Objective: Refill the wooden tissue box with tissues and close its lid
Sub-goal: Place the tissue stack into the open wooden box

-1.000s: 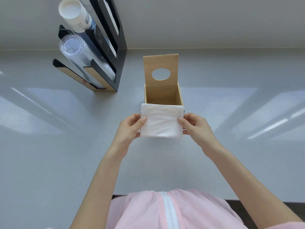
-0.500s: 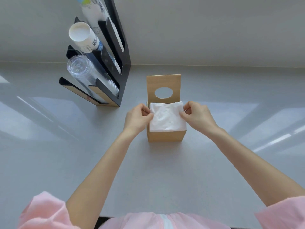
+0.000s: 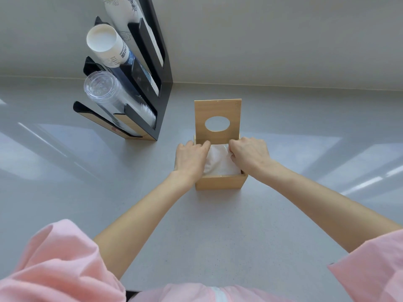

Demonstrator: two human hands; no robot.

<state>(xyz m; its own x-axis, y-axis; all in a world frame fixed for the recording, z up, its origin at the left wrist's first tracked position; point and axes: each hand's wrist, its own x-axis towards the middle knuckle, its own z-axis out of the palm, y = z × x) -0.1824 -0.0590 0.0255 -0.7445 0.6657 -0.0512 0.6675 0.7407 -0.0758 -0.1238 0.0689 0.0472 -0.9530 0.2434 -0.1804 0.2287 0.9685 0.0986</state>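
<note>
A square wooden tissue box (image 3: 221, 182) stands on the grey counter, its hinged lid (image 3: 218, 110) upright at the back with an oval hole in it. A white stack of tissues (image 3: 220, 165) sits down inside the box, below the rim. My left hand (image 3: 190, 159) lies over the box's left edge with its fingers pressing on the tissues. My right hand (image 3: 249, 153) is at the right edge, fingers curled onto the stack's far right corner. Both hands hide the tissues' sides.
A black cup dispenser rack (image 3: 150, 88) stands at the back left, holding paper cups (image 3: 106, 47) and clear plastic cups (image 3: 104, 94) that jut toward me. The wall (image 3: 283, 40) runs close behind the box. Pink sleeves fill the lower corners.
The tissue stack went from held in front of the box, to resting on its top, to pushed down inside it. Both hands followed it down onto the box.
</note>
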